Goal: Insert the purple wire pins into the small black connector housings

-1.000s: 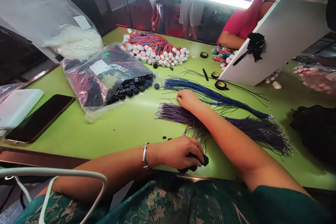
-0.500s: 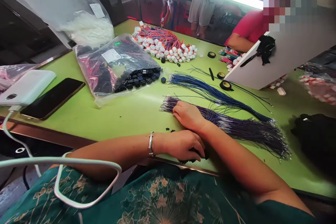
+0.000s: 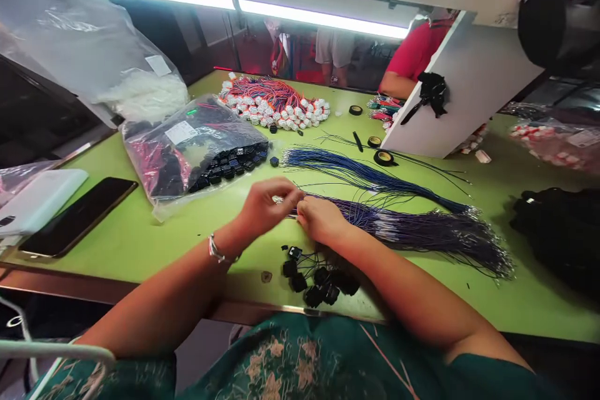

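My left hand (image 3: 266,206) and my right hand (image 3: 322,219) meet at the left tip of a purple wire bundle (image 3: 412,231) lying on the green table (image 3: 220,225). Both hands have their fingers pinched around the wire ends. A blue wire bundle (image 3: 365,175) lies just behind the purple one. A cluster of small black connectors (image 3: 319,278) with short wires sits near the table's front edge, below my right wrist.
A plastic bag of black connectors (image 3: 197,150), a clear bag of white parts (image 3: 135,87), a dark phone (image 3: 77,215), a white power bank (image 3: 35,200), red-blue harnesses (image 3: 276,103), tape rolls (image 3: 384,157), a white board (image 3: 464,94). Another person in red (image 3: 412,59) sits across.
My left hand left the black connectors at the table edge and rose to the purple wire tips. My right hand stayed on the purple bundle. The black connectors now lie uncovered.
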`<act>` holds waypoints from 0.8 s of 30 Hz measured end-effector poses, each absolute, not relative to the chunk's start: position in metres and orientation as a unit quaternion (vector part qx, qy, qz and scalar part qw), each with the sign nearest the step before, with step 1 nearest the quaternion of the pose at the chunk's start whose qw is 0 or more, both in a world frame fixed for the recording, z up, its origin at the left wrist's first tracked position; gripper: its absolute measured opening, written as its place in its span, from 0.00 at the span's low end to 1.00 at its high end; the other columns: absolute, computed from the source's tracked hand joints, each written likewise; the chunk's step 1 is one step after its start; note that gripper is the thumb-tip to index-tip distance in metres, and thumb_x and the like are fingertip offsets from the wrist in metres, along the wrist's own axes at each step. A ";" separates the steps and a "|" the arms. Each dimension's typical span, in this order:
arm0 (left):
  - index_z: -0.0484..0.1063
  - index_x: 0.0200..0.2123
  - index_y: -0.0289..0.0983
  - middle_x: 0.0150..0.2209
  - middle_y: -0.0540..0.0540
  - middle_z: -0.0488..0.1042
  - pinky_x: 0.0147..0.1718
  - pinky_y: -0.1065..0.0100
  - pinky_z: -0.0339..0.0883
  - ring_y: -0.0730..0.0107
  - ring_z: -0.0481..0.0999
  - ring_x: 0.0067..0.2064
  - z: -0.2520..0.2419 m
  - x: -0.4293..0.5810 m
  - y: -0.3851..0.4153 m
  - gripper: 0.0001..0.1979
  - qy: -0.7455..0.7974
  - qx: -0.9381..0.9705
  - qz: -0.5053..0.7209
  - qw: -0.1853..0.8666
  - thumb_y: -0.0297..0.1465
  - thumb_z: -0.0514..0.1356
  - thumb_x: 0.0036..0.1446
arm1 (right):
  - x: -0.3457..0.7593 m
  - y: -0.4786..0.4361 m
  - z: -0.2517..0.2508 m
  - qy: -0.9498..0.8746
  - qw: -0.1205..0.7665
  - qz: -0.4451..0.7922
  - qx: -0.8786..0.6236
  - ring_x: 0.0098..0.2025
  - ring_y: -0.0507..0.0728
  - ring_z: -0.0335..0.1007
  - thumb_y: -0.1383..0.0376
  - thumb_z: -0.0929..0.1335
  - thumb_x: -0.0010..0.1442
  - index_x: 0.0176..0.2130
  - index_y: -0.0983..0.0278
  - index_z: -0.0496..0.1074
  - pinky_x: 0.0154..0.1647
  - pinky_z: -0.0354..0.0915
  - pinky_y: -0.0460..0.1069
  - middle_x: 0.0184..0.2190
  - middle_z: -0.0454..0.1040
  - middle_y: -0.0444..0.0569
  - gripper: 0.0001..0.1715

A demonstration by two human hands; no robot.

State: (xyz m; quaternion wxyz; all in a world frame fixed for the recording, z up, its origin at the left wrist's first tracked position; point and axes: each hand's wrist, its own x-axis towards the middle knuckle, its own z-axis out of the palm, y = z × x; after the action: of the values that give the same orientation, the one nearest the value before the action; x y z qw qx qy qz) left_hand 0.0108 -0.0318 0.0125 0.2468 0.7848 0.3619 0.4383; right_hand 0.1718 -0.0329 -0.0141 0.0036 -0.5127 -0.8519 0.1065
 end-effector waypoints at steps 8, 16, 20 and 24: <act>0.76 0.46 0.36 0.45 0.39 0.78 0.51 0.57 0.63 0.60 0.72 0.47 -0.035 0.012 0.012 0.16 0.323 0.903 0.250 0.137 0.24 0.53 0.58 | 0.184 -0.032 -0.015 -0.889 0.030 0.123 -0.441 0.42 0.58 0.70 0.63 0.64 0.61 0.41 0.66 0.72 0.41 0.63 0.49 0.43 0.74 0.55 0.11; 0.78 0.30 0.35 0.32 0.40 0.77 0.40 0.61 0.66 0.59 0.70 0.40 -0.027 0.008 -0.007 0.08 0.391 0.904 0.146 0.089 0.23 0.58 0.54 | 0.168 -0.032 -0.029 -0.897 0.032 0.069 -0.435 0.43 0.58 0.70 0.67 0.57 0.66 0.45 0.68 0.70 0.41 0.64 0.50 0.43 0.73 0.56 0.15; 0.79 0.31 0.37 0.34 0.42 0.79 0.44 0.61 0.67 0.61 0.74 0.40 -0.026 -0.017 -0.003 0.10 0.407 0.884 0.170 0.156 0.22 0.57 0.52 | 0.150 -0.031 -0.030 -0.895 0.025 0.061 -0.441 0.39 0.58 0.71 0.67 0.56 0.66 0.44 0.68 0.70 0.37 0.64 0.50 0.41 0.73 0.56 0.17; 0.79 0.32 0.36 0.34 0.44 0.80 0.44 0.62 0.70 0.64 0.78 0.38 -0.024 -0.034 0.006 0.09 0.504 0.746 0.272 0.341 0.24 0.59 0.51 | 0.157 -0.026 -0.023 -0.908 0.045 0.130 -0.396 0.39 0.56 0.70 0.67 0.61 0.63 0.39 0.66 0.73 0.39 0.62 0.48 0.39 0.75 0.53 0.12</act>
State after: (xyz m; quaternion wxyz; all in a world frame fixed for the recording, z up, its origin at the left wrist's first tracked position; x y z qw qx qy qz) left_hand -0.0338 0.0060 -0.0243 0.3406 0.7456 0.5043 0.2716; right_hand 0.1572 -0.0255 -0.0227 0.0454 -0.3963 -0.9077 0.1301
